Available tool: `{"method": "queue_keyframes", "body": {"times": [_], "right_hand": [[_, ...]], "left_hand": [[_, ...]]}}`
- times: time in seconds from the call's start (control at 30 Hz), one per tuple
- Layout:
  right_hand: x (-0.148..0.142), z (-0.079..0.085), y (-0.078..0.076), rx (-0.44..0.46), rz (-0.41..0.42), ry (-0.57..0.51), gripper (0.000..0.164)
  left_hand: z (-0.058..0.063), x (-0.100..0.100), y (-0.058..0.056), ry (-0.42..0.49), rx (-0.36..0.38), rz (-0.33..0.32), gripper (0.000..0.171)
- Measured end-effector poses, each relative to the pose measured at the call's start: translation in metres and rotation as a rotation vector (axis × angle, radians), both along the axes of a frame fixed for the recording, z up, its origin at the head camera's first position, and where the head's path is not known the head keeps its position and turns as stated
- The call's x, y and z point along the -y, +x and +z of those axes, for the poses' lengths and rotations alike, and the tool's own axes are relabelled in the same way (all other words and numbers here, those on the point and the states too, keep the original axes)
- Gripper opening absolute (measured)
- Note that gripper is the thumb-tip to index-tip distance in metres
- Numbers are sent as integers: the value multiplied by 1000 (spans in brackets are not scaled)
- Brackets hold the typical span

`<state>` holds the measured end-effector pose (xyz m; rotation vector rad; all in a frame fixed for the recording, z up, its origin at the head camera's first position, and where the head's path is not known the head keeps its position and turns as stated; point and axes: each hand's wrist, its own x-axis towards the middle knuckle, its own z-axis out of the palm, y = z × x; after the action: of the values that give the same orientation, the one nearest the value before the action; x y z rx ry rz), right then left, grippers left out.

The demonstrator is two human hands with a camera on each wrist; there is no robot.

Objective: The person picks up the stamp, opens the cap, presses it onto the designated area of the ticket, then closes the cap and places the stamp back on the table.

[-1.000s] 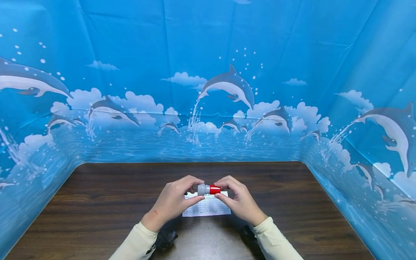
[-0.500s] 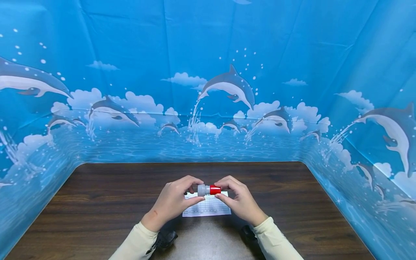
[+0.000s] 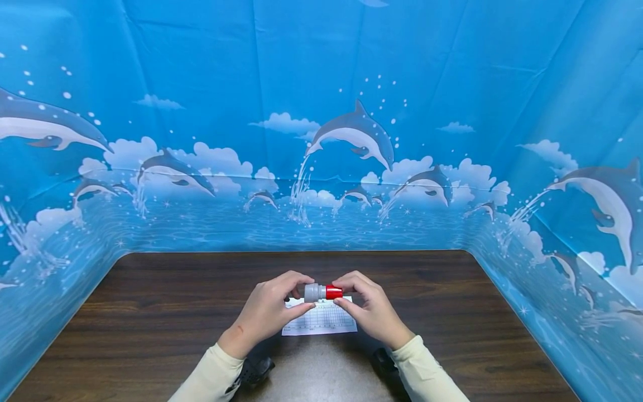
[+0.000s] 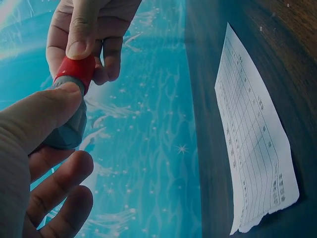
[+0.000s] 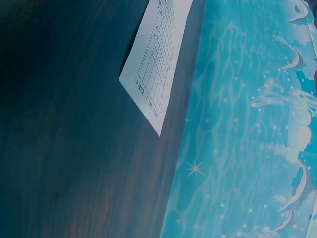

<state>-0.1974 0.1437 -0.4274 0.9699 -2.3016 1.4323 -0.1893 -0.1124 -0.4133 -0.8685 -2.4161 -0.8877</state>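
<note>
A small grey-and-red cylinder that looks like a hand stamp is held level above the table, its grey body (image 3: 311, 293) on the left and its red end (image 3: 334, 292) on the right. My left hand (image 3: 271, 304) pinches the grey body between thumb and fingers. The thumb and fingertips of my right hand (image 3: 372, 304) grip the red end. In the left wrist view, a thumb lies along the grey body (image 4: 72, 126), close to the red end (image 4: 77, 70). The right wrist view catches only a red sliver at its right edge, and no hand.
Under the hands lies a white paper slip (image 3: 321, 321) printed with a grid; its edge looks torn in the left wrist view. The dark wooden table (image 3: 166, 312) is walled on its back and sides by a blue dolphin-print sheet (image 3: 321, 223).
The red end has shifted very slightly to the right and the grey body a touch to the left. Both hands stay in nearly the same place, keeping their hold.
</note>
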Motion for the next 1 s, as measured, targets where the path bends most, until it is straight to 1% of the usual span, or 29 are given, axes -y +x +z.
{"method": "queue_keyframes", "body": {"times": [0.3,0.5,0.67,0.83,1.0], "right_hand": [[-7,0,-4,-13,-65,-6,36],[-11,-3,-7,-7,-123,-3,39],[-15,-4,-11,-18,-152,-11,34],[-20,-7,-15,-11,-192,-12,31],[-26,-11,-20,31,-241,-12,32]], "left_hand": [[1,8,-3,25,3,79,45],[-2,14,-7,23,-1,111,49],[-6,19,-12,42,6,149,47],[-11,26,-15,63,30,208,48],[-15,33,-20,68,55,288,47]]}}
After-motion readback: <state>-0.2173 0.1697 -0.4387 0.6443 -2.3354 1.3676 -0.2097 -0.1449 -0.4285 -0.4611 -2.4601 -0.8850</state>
